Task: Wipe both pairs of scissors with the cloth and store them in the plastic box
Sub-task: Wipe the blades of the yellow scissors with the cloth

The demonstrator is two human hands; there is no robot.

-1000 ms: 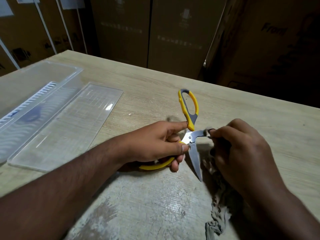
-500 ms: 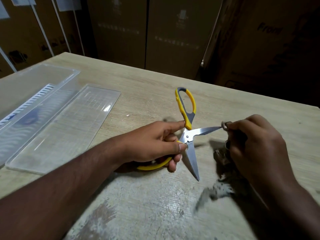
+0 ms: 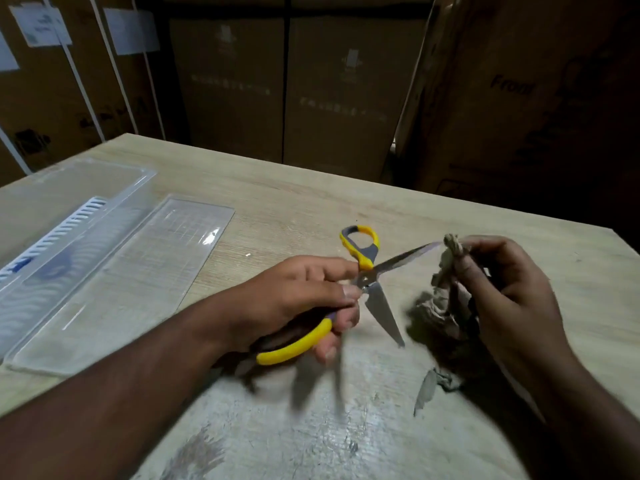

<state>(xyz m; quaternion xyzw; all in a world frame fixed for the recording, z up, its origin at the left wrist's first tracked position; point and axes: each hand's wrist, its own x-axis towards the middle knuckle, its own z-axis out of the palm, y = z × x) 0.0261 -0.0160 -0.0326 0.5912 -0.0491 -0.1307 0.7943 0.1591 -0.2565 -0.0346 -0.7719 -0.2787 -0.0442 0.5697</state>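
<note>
Gripping the lower yellow handle, the left hand [image 3: 304,299] holds the scissors [image 3: 372,289] with blades spread above the table [image 3: 311,209]. The right hand [image 3: 505,289] pinches the cloth [image 3: 446,306] at the upper blade's tip.

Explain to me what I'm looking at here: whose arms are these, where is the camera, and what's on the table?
There is no machine here: these are a person's two bare arms, filmed by one wide-angle camera worn on their head, looking forward and down. The left hand grips the lower yellow handle of a pair of scissors, whose blades stand spread open above the wooden table. The right hand pinches a crumpled cloth right at the tip of the upper blade, apparently for wiping; motion blur hides whether they touch. At the left lies a long clear plastic box, open, with its flat clear lid beside it on the table. Large cardboard cartons stand behind the table.
</note>
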